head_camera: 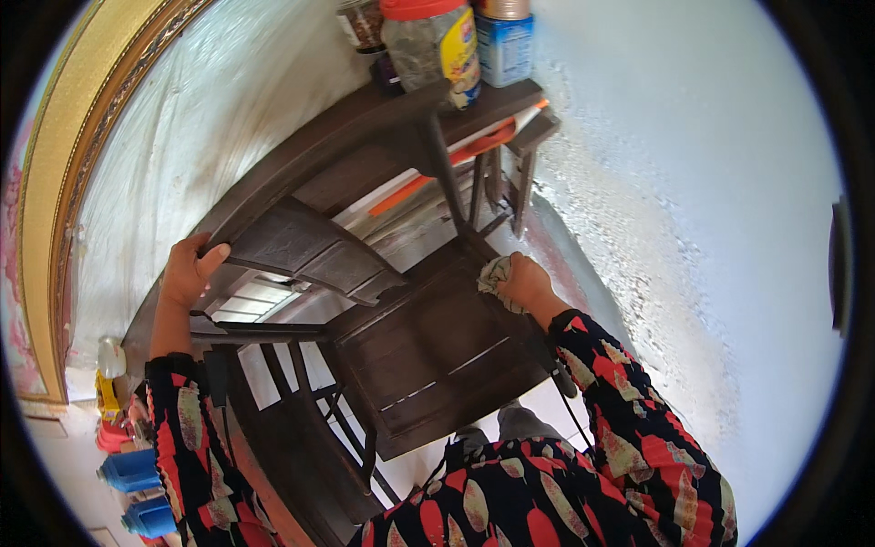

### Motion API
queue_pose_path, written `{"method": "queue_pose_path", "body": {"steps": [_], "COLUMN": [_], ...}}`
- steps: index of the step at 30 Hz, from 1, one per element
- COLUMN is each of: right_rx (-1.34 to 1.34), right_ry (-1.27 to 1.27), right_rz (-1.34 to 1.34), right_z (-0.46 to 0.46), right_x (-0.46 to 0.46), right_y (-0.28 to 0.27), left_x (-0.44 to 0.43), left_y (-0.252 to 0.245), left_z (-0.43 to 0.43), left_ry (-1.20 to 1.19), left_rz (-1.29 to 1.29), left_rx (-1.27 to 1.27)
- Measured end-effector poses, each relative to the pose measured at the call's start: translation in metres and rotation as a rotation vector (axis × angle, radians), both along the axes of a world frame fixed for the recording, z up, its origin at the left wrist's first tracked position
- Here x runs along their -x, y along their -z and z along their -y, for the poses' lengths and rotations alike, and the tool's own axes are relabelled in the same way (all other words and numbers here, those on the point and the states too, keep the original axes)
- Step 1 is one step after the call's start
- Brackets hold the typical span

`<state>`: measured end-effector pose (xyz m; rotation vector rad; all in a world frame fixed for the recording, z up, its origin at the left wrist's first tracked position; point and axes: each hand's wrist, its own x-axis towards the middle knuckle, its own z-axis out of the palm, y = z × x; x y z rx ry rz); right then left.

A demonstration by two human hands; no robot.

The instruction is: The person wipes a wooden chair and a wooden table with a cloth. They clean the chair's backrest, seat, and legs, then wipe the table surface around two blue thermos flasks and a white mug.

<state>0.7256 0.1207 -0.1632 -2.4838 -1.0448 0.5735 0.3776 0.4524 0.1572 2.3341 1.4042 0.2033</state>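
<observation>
A dark wooden chair (437, 349) with a carved back panel (307, 239) stands before me. My left hand (189, 270) grips the end of its top rail (301, 164), thumb on the near side. In my right hand (530, 282) is a bunched, light-coloured cloth (497, 279), pressed at the right edge of the seat near the base of a back post (446, 174). Part of the cloth is hidden by my fingers.
Behind the chair, a dark wooden table (502, 102) bears a red-lidded plastic jar (427, 51) and a blue box (506, 51). A rough white wall (656, 273) rises on the right. Another dark chair (287, 437) stands at lower left, and a gilt picture frame (89, 123) hangs at left.
</observation>
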Motion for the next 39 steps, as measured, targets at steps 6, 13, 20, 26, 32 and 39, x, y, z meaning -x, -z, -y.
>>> {"method": "queue_pose_path", "body": {"steps": [6,13,20,26,32,39], "right_rx": [0.045,0.102,0.115,0.100,0.068,0.035], "right_ry": [0.117,0.180,0.226,0.228,0.263,0.260], "right_rz": [-0.141,-0.097,-0.099,-0.067,-0.103,-0.007], "right_z": [0.096,0.167,0.183,0.183,0.198,0.219], "right_x": [0.033,0.083,0.095,0.094,0.115,0.152], "right_y": [-0.012,-0.021,-0.023,-0.017,-0.020,-0.019], "left_x": [-0.003,-0.005,0.000,0.002,-0.001,-0.001], "left_y": [-0.001,-0.001,0.009,0.018,0.005,-0.003], "left_z": [-0.003,0.002,-0.012,-0.021,-0.002,0.016], "left_ry": [0.046,0.074,0.096,0.136,0.187,0.259], "left_rz": [-0.013,0.001,-0.042,-0.126,-0.178,-0.184], "left_rx": [0.047,0.017,-0.116,-0.310,-0.326,-0.370]}}
